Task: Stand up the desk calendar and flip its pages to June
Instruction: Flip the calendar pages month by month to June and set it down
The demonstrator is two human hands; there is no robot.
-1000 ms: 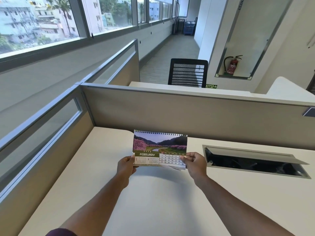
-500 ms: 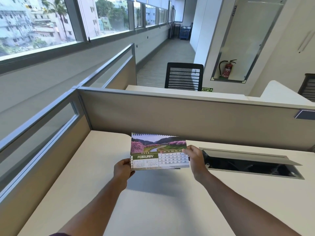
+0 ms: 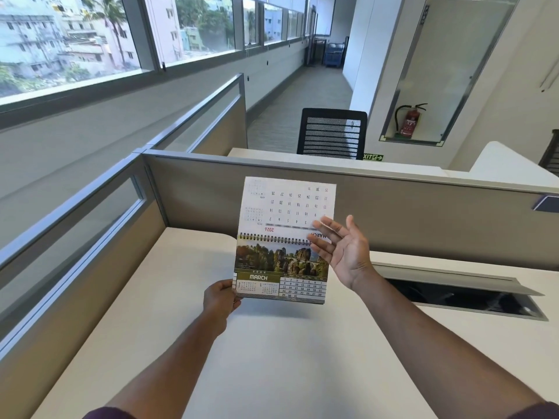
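Above the tabletop (image 3: 272,358), held off its surface between my two hands: one desk calendar (image 3: 281,267), spiral-bound, facing me. Front page reads MARCH, with a photograph of rock towers and trees above the date grid. One leaf is turned up past the spiral binding (image 3: 272,238) and stands above it, its back showing upside-down dates and the word MARCH inverted in part behind my fingers.

My left hand (image 3: 220,300): clenched on the calendar's lower left corner, thumb on the front edge, carrying its weight.

My right hand (image 3: 341,252): released and spread, palm toward the calendar, fingertips (image 3: 319,226) lying against the upturned leaf at the right end of the binding; it grips nothing.

Surroundings, working outward:
- Tabletop, pale cream, beneath the calendar and both forearms.
- Cable tray (image 3: 459,294), recessed in the tabletop to the right, its grey lid tilted up.
- Partition panels (image 3: 423,213), grey-beige, behind the calendar and along the left side.
- Office chair (image 3: 332,133), black mesh back, beyond the rear partition.
- Fire extinguisher (image 3: 408,122), red, in a wall recess at right.
- Windows (image 3: 75,40), along the left wall, with buildings and a palm outside.
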